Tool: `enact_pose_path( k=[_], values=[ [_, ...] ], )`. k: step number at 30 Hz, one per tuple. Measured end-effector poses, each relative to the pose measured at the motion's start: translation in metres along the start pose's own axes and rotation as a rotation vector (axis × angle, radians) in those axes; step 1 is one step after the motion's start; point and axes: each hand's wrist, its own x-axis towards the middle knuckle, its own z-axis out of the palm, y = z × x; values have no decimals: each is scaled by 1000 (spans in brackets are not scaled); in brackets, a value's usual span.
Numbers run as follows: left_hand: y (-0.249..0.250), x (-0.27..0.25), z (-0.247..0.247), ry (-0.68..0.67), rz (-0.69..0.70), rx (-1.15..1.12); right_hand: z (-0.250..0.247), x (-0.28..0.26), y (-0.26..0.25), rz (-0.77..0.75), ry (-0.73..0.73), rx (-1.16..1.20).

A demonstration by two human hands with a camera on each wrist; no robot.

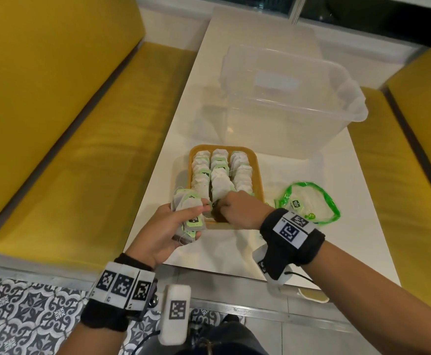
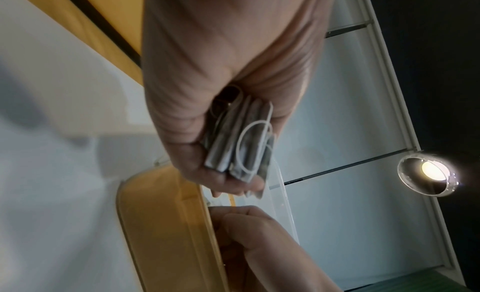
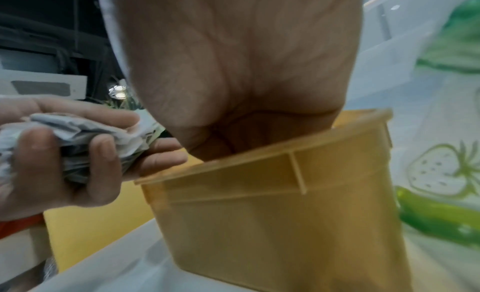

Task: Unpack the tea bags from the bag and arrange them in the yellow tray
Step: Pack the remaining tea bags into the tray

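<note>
The yellow tray (image 1: 257, 172) stands on the white table and holds three rows of upright tea bags (image 1: 199, 172). My left hand (image 1: 181, 221) hovers just left of the tray's near corner and grips a bunch of tea bags (image 1: 187, 211), which the left wrist view shows as a bunch (image 2: 241, 144) with looped strings. My right hand (image 1: 231, 208) reaches over the near rim, its fingers curled down onto the front tea bag (image 1: 219, 188) of the middle row. In the right wrist view the tray wall (image 3: 259, 194) hides those fingertips.
An opened clear bag with green trim (image 1: 309, 203) lies right of the tray, one tag visible inside. A large clear plastic tub (image 1: 286, 103) stands behind the tray. Yellow benches (image 1: 55, 124) flank the table on both sides. The table's near edge (image 1: 235, 274) is below my wrists.
</note>
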Motion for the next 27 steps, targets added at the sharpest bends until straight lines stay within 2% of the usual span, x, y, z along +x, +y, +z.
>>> enact_pose_path(
  k=[7,13,27],
  values=[
    [2,0,-1,28,28,-2,-10,-1,8,-23,58,124],
    [3,0,0,33,33,-10,-23,-1,15,-37,378,-10],
    [0,-2,0,42,53,-7,-32,27,6,-76,357,-214]
  ],
)
